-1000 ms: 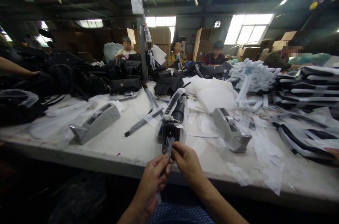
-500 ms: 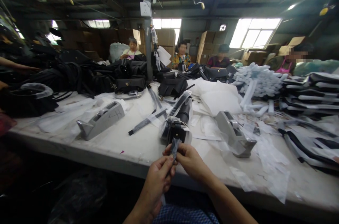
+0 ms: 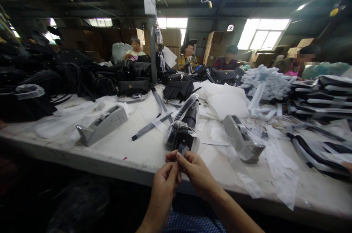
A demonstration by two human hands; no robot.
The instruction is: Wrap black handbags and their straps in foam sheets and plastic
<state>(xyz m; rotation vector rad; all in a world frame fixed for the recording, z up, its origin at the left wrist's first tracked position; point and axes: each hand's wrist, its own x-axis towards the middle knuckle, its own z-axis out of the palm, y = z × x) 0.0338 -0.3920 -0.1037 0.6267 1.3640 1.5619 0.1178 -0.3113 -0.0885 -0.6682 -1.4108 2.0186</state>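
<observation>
A black handbag [image 3: 190,118] stands on the table in front of me, partly covered in clear wrap. From its near end a black strap [image 3: 183,148] in clear plastic film runs toward me. My right hand [image 3: 198,170] pinches this strap between thumb and fingers just below the bag. Right against it, my left hand [image 3: 164,181] is closed with thumb and fingertips pressed together on the strap's lower part, which the fingers mostly hide.
Grey tape dispensers stand left [image 3: 101,124] and right [image 3: 242,138] of the bag. White foam sheets [image 3: 227,100], a wrapped strap [image 3: 150,126] and plastic scraps lie around. Black bags [image 3: 133,88] are heaped behind; stacked bags [image 3: 324,99] stand right. Several people sit across the table.
My right thumb has come over the strap, and less of the strap shows above my fingers. The left hand has shifted slightly. An arm at the far left has left the view.
</observation>
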